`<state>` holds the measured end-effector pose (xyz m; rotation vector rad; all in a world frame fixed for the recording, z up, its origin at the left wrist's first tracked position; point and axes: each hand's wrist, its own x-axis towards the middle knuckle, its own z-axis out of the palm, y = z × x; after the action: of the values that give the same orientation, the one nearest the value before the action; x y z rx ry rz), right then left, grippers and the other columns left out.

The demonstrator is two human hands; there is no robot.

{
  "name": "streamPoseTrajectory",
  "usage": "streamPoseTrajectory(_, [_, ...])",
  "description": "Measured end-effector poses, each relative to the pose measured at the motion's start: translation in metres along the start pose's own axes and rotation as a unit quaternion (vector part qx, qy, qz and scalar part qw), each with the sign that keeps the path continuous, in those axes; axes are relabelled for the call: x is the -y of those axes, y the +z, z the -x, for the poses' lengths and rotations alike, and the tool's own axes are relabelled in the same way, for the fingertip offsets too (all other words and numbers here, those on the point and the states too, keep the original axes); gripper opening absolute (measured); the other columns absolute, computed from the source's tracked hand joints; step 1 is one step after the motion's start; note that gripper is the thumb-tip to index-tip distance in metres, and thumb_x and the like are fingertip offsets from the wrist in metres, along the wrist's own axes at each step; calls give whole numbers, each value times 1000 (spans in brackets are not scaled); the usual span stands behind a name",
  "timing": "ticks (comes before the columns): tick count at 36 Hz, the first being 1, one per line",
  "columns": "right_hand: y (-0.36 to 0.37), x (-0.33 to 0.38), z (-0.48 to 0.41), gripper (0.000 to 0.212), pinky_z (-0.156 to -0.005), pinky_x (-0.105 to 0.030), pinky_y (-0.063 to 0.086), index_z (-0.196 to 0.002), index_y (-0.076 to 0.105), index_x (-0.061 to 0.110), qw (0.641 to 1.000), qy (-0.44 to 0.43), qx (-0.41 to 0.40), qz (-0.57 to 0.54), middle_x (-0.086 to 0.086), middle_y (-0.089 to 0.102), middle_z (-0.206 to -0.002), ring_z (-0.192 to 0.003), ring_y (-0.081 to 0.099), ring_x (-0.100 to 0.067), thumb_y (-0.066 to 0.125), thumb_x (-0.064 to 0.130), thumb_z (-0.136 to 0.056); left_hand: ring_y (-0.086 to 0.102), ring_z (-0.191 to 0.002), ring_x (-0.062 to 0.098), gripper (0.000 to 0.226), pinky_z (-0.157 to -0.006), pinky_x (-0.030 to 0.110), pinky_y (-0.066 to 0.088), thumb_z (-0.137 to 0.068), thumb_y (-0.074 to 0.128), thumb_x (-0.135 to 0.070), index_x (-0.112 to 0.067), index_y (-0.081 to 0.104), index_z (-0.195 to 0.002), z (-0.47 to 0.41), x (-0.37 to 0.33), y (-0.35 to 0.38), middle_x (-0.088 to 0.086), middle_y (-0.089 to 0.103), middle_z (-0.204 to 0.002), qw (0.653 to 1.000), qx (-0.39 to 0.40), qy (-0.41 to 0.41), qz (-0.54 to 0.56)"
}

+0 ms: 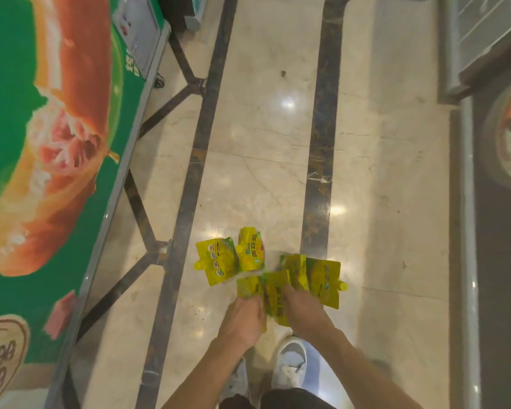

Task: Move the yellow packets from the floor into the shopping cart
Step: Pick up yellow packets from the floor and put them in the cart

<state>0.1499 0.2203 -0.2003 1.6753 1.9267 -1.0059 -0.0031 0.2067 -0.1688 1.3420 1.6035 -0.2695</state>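
Note:
Several yellow spouted packets lie on the marble floor in front of my feet. Two of them [219,261] [251,252] rest apart at the far left of the group. My left hand [244,318] is closed on a blurred yellow packet [250,286]. Beside it, my right hand [303,309] grips another packet [278,302], with one more packet [322,278] fanned out to its right. Motion blur hides how many packets each hand holds. No shopping cart is in view.
A green display cabinet [42,172] with a sausage picture runs along the left. A dark freezer unit [499,261] lines the right side. My white shoes [289,364] stand just behind the packets. Dark inlaid strips [195,172] cross the glossy floor.

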Motion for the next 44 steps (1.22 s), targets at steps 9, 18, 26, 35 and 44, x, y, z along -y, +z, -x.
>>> streamPoseTrajectory(9, [-140, 55, 119, 21, -63, -34, 43, -110, 48, 9, 1000, 20, -3, -19, -16, 65, -100, -85, 63, -34, 34, 16, -96, 63, -94, 35, 26, -76, 36, 47, -97, 39, -19, -13, 64, -97, 133, -70, -113, 17, 68, -99, 998, -49, 36, -8])
streamPoseTrajectory(18, [-314, 113, 260, 22, -69, -42, 51, -99, 50, 12, 991, -26, -127, -27, -17, 65, -89, -86, 64, -40, 35, 27, -97, 62, -103, 35, 25, -77, 33, 47, -96, 41, -26, -16, 65, -100, 299, -165, -257, 17, 66, -106, 984, -155, 80, -23])
streamPoseTrajectory(26, [-445, 169, 383, 24, -74, -41, 53, -91, 55, 20, 971, -54, -223, -63, -20, 67, -92, -88, 64, -41, 36, 34, -94, 61, -109, 36, 32, -86, 38, 49, -98, 41, -24, -13, 66, -114, 424, -231, -365, 19, 68, -114, 957, -225, 152, -105])
streamPoseTrajectory(35, [-543, 209, 472, 23, -69, -31, 41, -91, 62, 24, 952, -95, -286, -53, -11, 69, -96, -88, 62, -30, 40, 30, -95, 61, -113, 34, 35, -94, 39, 50, -96, 44, -21, -9, 72, -113, 519, -271, -438, 16, 67, -123, 943, -245, 189, -124])
streamPoseTrajectory(44, [-567, 229, 502, 21, -62, -32, 33, -79, 56, 19, 930, -134, -340, -43, -3, 63, -82, -77, 54, -22, 43, 27, -94, 63, -105, 29, 32, -81, 31, 47, -94, 49, -23, -5, 72, -107, 565, -272, -458, 12, 69, -115, 940, -260, 194, -106])
